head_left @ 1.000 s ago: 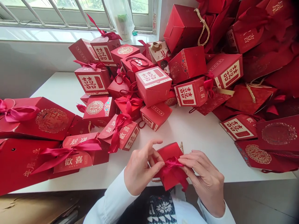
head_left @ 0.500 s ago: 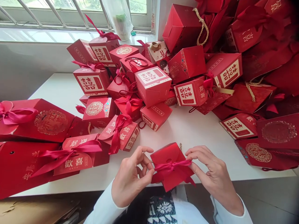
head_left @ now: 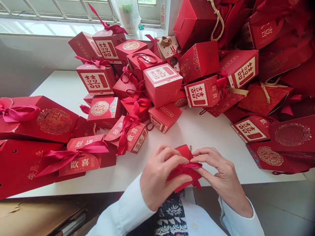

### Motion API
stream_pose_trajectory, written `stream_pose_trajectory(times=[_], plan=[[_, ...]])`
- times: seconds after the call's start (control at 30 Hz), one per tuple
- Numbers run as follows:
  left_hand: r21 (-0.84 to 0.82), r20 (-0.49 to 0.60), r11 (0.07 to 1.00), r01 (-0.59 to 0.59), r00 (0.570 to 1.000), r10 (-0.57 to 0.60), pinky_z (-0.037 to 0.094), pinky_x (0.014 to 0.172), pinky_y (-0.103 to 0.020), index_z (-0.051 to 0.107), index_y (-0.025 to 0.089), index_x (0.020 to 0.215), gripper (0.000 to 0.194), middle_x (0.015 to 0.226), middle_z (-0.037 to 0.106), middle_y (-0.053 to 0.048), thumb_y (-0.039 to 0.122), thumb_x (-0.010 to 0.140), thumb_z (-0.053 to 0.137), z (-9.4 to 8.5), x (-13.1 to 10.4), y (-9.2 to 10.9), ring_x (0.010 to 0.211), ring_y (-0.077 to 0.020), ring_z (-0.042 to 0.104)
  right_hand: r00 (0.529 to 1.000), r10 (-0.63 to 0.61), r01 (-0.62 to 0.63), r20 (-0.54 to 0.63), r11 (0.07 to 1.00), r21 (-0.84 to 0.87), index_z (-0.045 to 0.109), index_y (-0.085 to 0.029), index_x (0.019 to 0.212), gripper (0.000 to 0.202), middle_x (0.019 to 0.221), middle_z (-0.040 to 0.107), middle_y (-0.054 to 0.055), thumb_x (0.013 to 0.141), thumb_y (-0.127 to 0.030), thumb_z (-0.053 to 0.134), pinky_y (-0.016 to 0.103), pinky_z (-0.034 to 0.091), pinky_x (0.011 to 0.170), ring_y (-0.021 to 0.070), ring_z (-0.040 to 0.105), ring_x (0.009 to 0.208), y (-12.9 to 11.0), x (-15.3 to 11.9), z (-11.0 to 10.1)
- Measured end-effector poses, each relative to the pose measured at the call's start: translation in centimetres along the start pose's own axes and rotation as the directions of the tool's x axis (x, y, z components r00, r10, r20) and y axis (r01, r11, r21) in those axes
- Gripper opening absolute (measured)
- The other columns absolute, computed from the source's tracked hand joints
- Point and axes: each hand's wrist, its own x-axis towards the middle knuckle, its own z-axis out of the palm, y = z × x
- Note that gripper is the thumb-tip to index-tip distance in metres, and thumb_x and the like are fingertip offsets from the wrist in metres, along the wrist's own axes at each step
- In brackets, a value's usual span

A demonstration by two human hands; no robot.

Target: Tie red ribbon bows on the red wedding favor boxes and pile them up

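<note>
A small red gift box (head_left: 183, 150) stands near the front edge of the table, tied with a dark pink ribbon bow (head_left: 193, 166). My left hand (head_left: 163, 177) covers the left part of the box; its thumb and fingers close on the ribbon near the knot, and what exactly they grip is partly hidden. On the right, my right hand (head_left: 219, 172) pinches the bow's right side between thumb and fingertips. One ribbon tail hangs below the bow. A bit of gold cord shows behind the box.
Red boxes with ribbons (head_left: 128, 131) lie just beyond my hands on the white table (head_left: 199, 131). Larger red boxes (head_left: 36, 118) sit at the left, and a pile of red bags (head_left: 278, 65) rises at the right. A plastic-wrapped cup (head_left: 129, 19) stands on the windowsill.
My left hand has moved right, from the left end of the bow to over its middle. My right hand has shifted slightly left along the ribbon. The view has tilted down a little.
</note>
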Motion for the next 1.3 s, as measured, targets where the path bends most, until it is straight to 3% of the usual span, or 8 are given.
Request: stream_pose_trajectory(times=[0.13, 0.5, 0.57, 0.67, 0.77, 0.87, 1.03, 1.3], plan=[[0.075, 0.046, 0.997, -0.013, 0.999, 0.009, 0.048, 0.073, -0.032, 0.067, 0.020, 0.081, 0.011, 0.084, 0.068, -0.003, 0.018, 0.087, 0.059, 1.9, 0.9, -0.3, 0.082, -0.0191, 0.053, 0.999, 0.040, -0.039, -0.012, 0.999, 0.036, 0.068, -0.025, 0.083, 0.010, 0.086, 0.067, 0.004, 0.086, -0.020, 0.060, 0.031, 0.052, 0.071, 0.0193, 0.062, 0.084, 0.1, 0.2, 0.1], [0.061, 0.019, 0.998, 0.014, 1.000, -0.015, 0.045, 0.074, -0.030, 0.062, 0.021, 0.081, 0.013, 0.081, 0.065, -0.002, 0.018, 0.089, 0.053, 2.5, -0.2, -1.8, 0.078, -0.0176, 0.053, 0.981, 0.196, -0.194, -0.012, 0.977, 0.092, 0.060, -0.022, 0.071, 0.012, 0.076, 0.062, -0.001, 0.080, -0.015, 0.061, 0.024, 0.048, 0.067, 0.0143, 0.062, 0.074, -0.9, 1.6, 0.6], [0.029, 0.022, 0.999, 0.020, 1.000, -0.021, 0.046, 0.076, -0.030, 0.062, 0.021, 0.093, 0.007, 0.090, 0.064, -0.003, 0.025, 0.089, 0.057, 2.1, -0.4, -1.8, 0.082, -0.0179, 0.055, 0.975, 0.220, -0.216, -0.035, 0.973, 0.078, 0.060, -0.022, 0.073, 0.010, 0.077, 0.062, -0.001, 0.081, -0.016, 0.060, 0.024, 0.047, 0.067, 0.0139, 0.061, 0.073, -1.2, 1.7, 1.0], [0.001, -0.066, 0.996, 0.089, 0.994, -0.089, 0.046, 0.080, -0.029, 0.054, 0.020, 0.114, 0.034, 0.107, 0.059, -0.007, 0.040, 0.087, 0.060, 0.4, -1.0, -1.8, 0.090, -0.0186, 0.056, 0.959, 0.276, -0.267, -0.066, 0.956, 0.122, 0.060, -0.023, 0.093, 0.012, 0.090, 0.064, 0.000, 0.082, -0.021, 0.062, 0.027, 0.049, 0.073, 0.0149, 0.061, 0.079, -1.2, 1.0, 1.3], [0.038, -0.107, 0.976, 0.213, 0.972, -0.208, 0.046, 0.075, -0.028, 0.055, 0.020, 0.110, 0.030, 0.094, 0.060, -0.004, 0.042, 0.091, 0.053, -1.4, -1.8, -2.0, 0.081, -0.0163, 0.056, 0.915, 0.340, -0.312, -0.218, 0.938, 0.153, 0.056, -0.025, 0.108, 0.027, 0.099, 0.063, 0.002, 0.082, -0.028, 0.065, 0.030, 0.050, 0.078, 0.0163, 0.061, 0.085, -1.2, -0.6, 0.9], [0.035, 0.014, 0.950, 0.309, 0.951, -0.309, 0.045, 0.065, -0.025, 0.054, 0.019, 0.104, 0.025, 0.079, 0.060, 0.001, 0.040, 0.090, 0.055, -2.2, -2.3, -2.2, 0.069, -0.0133, 0.056, 0.924, 0.226, -0.224, -0.309, 0.974, 0.043, 0.059, -0.023, 0.094, 0.012, 0.085, 0.062, 0.001, 0.083, -0.021, 0.064, 0.029, 0.049, 0.073, 0.0159, 0.060, 0.078, -1.6, -2.3, 0.2], [0.016, 0.038, 0.942, 0.336, 0.941, -0.337, 0.044, 0.067, -0.025, 0.052, 0.018, 0.093, 0.024, 0.082, 0.063, 0.002, 0.038, 0.084, 0.063, -1.6, -2.5, -2.4, 0.071, -0.0125, 0.059, 0.984, -0.136, 0.119, -0.118, 0.983, -0.137, 0.064, -0.022, 0.093, 0.018, 0.081, 0.062, 0.003, 0.083, -0.007, 0.061, 0.030, 0.049, 0.068, 0.0161, 0.057, 0.075, -2.5, -3.2, 0.4], [-0.063, 0.157, 0.913, 0.403, 0.907, -0.390, 0.041, 0.064, -0.023, 0.056, 0.019, 0.085, 0.011, 0.077, 0.066, 0.004, 0.026, 0.082, 0.065, -1.5, -2.9, -1.8, 0.068, -0.0111, 0.058, 0.980, -0.065, 0.028, -0.189, 0.981, -0.193, 0.062, -0.021, 0.102, 0.020, 0.086, 0.063, 0.003, 0.086, -0.010, 0.061, 0.030, 0.047, 0.075, 0.0169, 0.054, 0.080, -2.9, -2.1, 2.6]])
